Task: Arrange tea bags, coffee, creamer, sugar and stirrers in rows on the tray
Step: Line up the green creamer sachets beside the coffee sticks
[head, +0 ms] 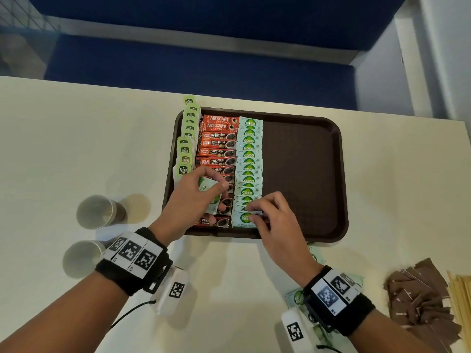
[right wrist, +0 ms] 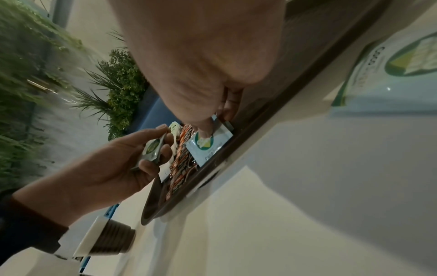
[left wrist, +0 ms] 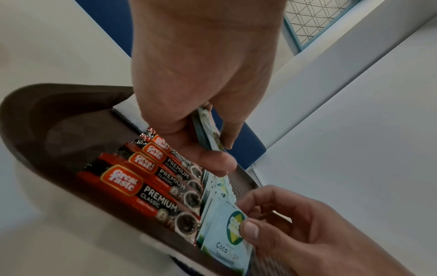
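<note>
Your right hand (head: pixel 276 220) pinches the nearest Coco Sugar sachet (head: pixel 243 220) at the near end of the sugar row (head: pixel 249 161), thumb on its face, fingers curled behind its right edge. The sachet lies flat in the brown tray (head: pixel 305 174), its long axis running left to right, printed logo up. Your left hand (head: pixel 193 200) hovers over the coffee row (head: pixel 216 149), fingers and thumb curled round a small stack of Coco Sugar sachets (head: pixel 210 196); the stack is held edge-on in the left wrist view, so you cannot count it. The coffee sticks lie crosswise, each overlapped by the next, and your left hand hides the nearer ones. Tea bags (head: pixel 187 138) stand along the tray's left wall, the farthest one leaning over the rim. The tray's right half is bare floor. On the table (head: pixel 76 136), two paper cups (head: pixel 99 212) sit left of the tray; brown packets (head: pixel 420 301) and wooden stirrers (head: pixel 462 301), cut off by the frame edge, lie at the right.
</note>
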Demonstrator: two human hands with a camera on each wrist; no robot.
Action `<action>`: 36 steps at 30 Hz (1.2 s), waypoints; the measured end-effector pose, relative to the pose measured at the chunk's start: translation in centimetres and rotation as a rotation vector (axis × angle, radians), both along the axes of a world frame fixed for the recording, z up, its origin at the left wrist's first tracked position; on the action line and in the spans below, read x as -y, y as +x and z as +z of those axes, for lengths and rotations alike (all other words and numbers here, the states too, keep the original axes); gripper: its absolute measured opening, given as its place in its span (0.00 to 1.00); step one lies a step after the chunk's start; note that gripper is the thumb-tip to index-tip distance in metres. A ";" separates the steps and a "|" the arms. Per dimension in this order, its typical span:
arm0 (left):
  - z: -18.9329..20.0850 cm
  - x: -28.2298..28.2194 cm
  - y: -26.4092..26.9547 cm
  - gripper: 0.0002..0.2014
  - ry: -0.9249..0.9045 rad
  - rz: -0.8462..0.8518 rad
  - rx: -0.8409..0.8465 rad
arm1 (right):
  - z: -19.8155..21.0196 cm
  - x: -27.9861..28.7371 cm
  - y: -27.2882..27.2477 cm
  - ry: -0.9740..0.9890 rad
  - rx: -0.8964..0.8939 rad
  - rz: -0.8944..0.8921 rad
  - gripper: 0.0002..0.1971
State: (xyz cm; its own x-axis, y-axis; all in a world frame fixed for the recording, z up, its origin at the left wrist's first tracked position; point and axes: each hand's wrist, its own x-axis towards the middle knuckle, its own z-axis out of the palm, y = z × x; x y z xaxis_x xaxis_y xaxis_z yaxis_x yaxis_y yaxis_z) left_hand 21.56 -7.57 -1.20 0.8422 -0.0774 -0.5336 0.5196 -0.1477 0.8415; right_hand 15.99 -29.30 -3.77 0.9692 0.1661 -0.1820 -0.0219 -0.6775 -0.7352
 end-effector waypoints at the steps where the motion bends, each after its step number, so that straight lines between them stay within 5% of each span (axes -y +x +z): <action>1: 0.0 0.0 0.0 0.08 0.002 -0.001 0.001 | 0.0 0.0 0.0 -0.007 0.002 -0.002 0.08; 16: 0.9 0.1 0.7 0.08 -0.071 0.083 -0.055 | 0.2 0.1 0.6 -0.114 0.112 -0.070 0.09; 20: 1.9 1.0 2.3 0.15 -0.191 0.115 0.042 | 2.3 0.7 4.5 0.083 0.110 -0.180 0.05; 25: 3.1 3.2 5.7 0.17 -0.261 0.255 0.131 | 5.2 -0.1 10.8 0.480 -0.148 -0.237 0.10; 32: 3.2 5.3 8.1 0.15 -0.197 0.305 0.174 | 5.1 0.1 15.0 0.635 -0.249 -0.311 0.06; 36: 1.9 4.6 8.5 0.08 -0.196 0.367 0.098 | 4.2 2.2 18.3 0.524 -0.086 -0.402 0.07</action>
